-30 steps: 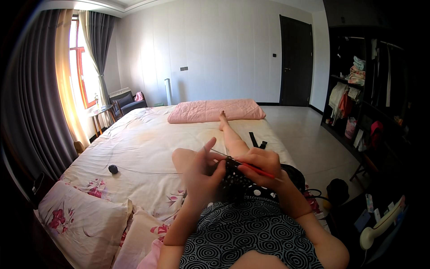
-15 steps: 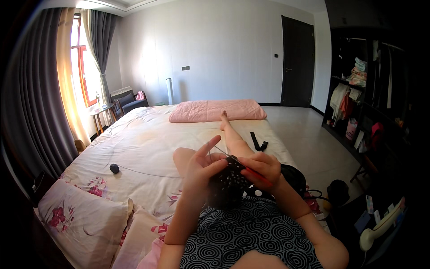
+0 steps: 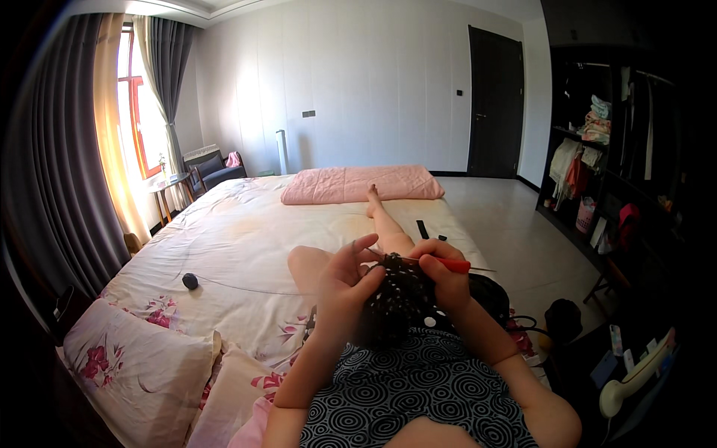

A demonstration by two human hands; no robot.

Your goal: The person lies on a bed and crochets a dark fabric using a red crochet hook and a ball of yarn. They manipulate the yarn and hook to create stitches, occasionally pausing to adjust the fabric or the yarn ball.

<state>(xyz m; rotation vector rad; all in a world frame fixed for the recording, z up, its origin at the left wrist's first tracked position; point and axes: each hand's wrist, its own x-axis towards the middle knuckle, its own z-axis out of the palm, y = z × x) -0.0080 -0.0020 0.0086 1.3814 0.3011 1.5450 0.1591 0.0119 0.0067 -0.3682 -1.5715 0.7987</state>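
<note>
My right hand (image 3: 446, 278) is closed round a crochet hook (image 3: 454, 265) with a red handle, its thin metal end reaching toward the work. Black openwork crochet (image 3: 399, 297) hangs over my lap, pinched at its upper edge between the thumb and fingers of my left hand (image 3: 349, 278). That hand's index finger is raised, with dark yarn running near it. A small dark ball of yarn (image 3: 190, 281) lies on the bed to the left, and its strand trails over the sheet toward my left hand. Where the hook tip meets the stitches is too small to make out.
My legs stretch over the bed (image 3: 239, 231). A folded pink quilt (image 3: 358, 184) lies at its foot, a black strap (image 3: 423, 230) near its right edge. Flowered pillows (image 3: 138, 366) are at the near left. At the lower right stands a pale handheld appliance (image 3: 635, 377).
My right hand has turned, bringing the red handle from slanting downward to nearly level and pointing right. My left index finger has lowered and bent a little.
</note>
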